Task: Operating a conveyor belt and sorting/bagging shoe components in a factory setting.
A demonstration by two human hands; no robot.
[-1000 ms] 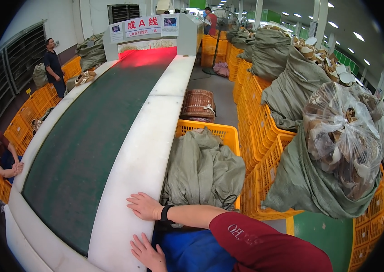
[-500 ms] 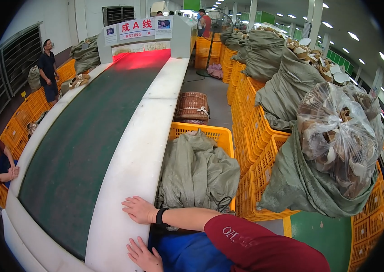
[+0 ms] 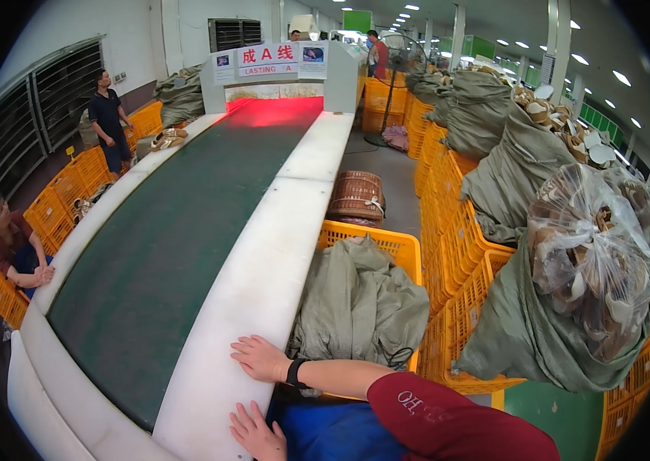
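Both of my hands rest palm down on the white side border (image 3: pixel 237 307) along the green conveyor belt (image 3: pixel 164 238). My right hand (image 3: pixel 259 359), with a black band at its wrist and a maroon sleeve up the arm, lies farther along the border, fingers slightly spread. Nearer the lower edge is my left hand (image 3: pixel 257 432), its fingers also apart. Neither hand holds anything. The belt's near stretch is bare, and red light falls on its far end below a grey machine housing (image 3: pixel 344 81).
Beside the border stands a yellow crate (image 3: pixel 406 246) with a grey-green sack (image 3: pixel 359 300). Stacked crates carry sacks and a clear bag of shoe parts (image 3: pixel 594 253) at right. A wicker basket (image 3: pixel 357 194) is farther off. One person (image 3: pixel 21 246) sits at left; another (image 3: pixel 107 119) stands behind.
The whole view has shifted, with the scene now farther right and slightly lower. My hands keep their places on the white border.
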